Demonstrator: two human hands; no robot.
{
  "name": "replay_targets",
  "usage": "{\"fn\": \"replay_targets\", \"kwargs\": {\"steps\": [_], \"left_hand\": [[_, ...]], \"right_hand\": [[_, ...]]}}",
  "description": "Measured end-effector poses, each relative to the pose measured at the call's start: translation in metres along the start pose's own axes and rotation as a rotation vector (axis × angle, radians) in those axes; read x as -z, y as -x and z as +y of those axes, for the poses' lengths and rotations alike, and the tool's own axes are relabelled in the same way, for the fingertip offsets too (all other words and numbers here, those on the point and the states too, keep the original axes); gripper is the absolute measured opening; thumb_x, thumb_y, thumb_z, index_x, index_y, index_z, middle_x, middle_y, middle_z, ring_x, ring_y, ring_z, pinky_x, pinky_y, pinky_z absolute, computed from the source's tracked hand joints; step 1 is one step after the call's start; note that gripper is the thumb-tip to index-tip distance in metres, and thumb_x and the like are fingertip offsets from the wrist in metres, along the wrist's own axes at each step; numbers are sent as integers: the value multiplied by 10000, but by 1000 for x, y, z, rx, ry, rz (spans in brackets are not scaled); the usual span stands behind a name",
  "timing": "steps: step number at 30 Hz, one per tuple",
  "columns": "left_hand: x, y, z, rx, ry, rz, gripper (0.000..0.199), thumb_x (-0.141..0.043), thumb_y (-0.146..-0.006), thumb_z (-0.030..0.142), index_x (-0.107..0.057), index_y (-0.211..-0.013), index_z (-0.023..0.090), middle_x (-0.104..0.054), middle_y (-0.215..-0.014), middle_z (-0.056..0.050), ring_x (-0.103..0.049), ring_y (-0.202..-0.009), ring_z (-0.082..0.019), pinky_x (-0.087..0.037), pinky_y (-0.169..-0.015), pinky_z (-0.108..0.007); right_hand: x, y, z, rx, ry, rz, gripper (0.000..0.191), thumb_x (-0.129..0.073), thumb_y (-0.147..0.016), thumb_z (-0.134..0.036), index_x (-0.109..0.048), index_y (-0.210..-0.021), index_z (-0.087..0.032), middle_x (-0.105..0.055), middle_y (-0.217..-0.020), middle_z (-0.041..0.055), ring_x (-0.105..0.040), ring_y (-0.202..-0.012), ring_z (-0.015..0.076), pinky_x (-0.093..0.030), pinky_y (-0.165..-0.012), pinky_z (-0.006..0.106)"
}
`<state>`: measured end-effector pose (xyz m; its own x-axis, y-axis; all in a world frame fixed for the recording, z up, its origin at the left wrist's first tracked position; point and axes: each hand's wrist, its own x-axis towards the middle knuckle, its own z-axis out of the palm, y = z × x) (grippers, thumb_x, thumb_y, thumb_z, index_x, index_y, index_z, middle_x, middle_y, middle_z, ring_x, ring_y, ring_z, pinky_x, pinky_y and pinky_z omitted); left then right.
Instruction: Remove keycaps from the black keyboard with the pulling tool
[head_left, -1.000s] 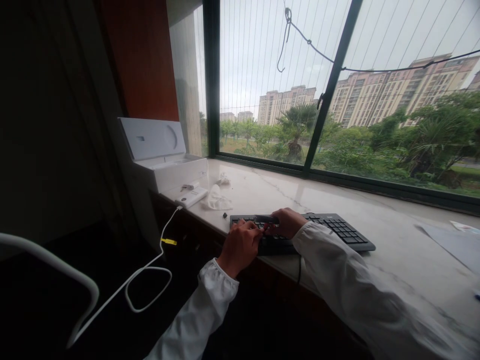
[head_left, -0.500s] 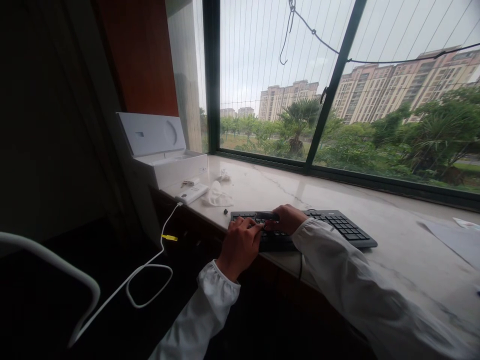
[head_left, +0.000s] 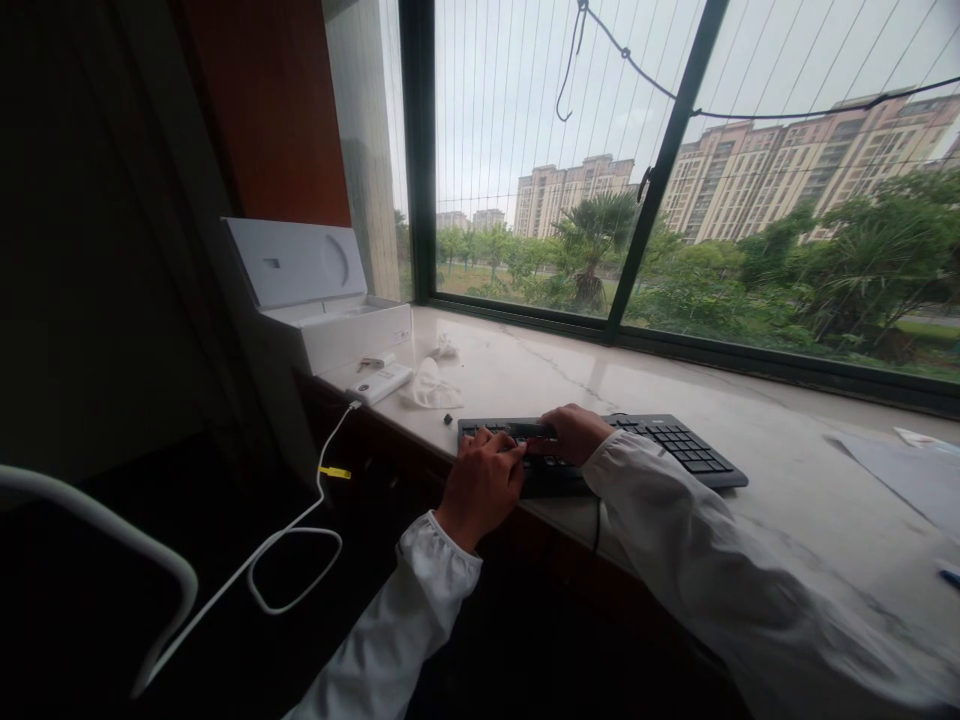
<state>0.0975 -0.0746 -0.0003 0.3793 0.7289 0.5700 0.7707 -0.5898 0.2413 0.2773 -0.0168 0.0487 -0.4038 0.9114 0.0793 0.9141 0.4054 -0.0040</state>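
A black keyboard (head_left: 694, 452) lies along the near edge of the sill. Over its left part, my right hand (head_left: 576, 434) is closed around a dark, elongated tool (head_left: 531, 430), whose exact kind I cannot make out. A small reddish spot shows under the tool, by the fingertips. My left hand (head_left: 484, 480) rests at the keyboard's left end, fingers bent and bunched, thumb close to the right fingertips. Whatever those fingers pinch is hidden. Just left of the keyboard sits a small dark piece (head_left: 448, 419) that looks like a keycap.
An open white box (head_left: 352, 330) stands at the left end of the marble sill (head_left: 517, 375). Near it are a white device (head_left: 382, 382) with a white cable (head_left: 322, 490) hanging down, and crumpled tissue (head_left: 435, 385). Paper (head_left: 892, 470) lies at the right. A window closes off the back.
The view has shifted slightly. Both hands stay over the left part of the keyboard, with only small finger movements; the right hand still holds the dark tool.
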Motion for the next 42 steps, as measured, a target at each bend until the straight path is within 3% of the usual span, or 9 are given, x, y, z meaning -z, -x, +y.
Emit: {"fn": "replay_targets", "kwargs": {"steps": [11,20,29,42], "left_hand": [[0,1,0,30,34,14,241,-492,-881,268,-664,-1048,238,-611,-979,-57,-488,-959,-213,-400,-861,-385],[0,1,-1,44,51,-8,282,-489,-876,273,-642,-1111,252,-612,-1033,-69,-478,-992,-232,-401,-883,-405],[-2,1,-2,52,59,8,295,-489,-875,286,-633,-1131,258,-611,-1042,-71,-482,-995,-236,-398,-899,-421],[-1,0,-2,59,133,71,261,-495,-877,275,-651,-1082,237,-608,-989,-60,-506,-978,-213,-402,-911,-398]], "right_hand": [[-2,8,-1,35,35,18,270,-582,-791,-482,-694,-914,-270,-695,-903,43,-625,-851,206,-349,-617,255],[13,1,-7,79,106,-46,170,-651,-741,-407,-691,-825,-264,-690,-855,42,-631,-841,214,-363,-613,254],[20,-8,-13,5,99,-100,202,-681,-679,-427,-730,-793,-268,-674,-759,61,-636,-745,214,-366,-565,257],[-7,-4,13,76,-308,-51,274,-671,-704,-422,-733,-900,-242,-697,-766,-9,-626,-725,148,-407,-654,214]]}}
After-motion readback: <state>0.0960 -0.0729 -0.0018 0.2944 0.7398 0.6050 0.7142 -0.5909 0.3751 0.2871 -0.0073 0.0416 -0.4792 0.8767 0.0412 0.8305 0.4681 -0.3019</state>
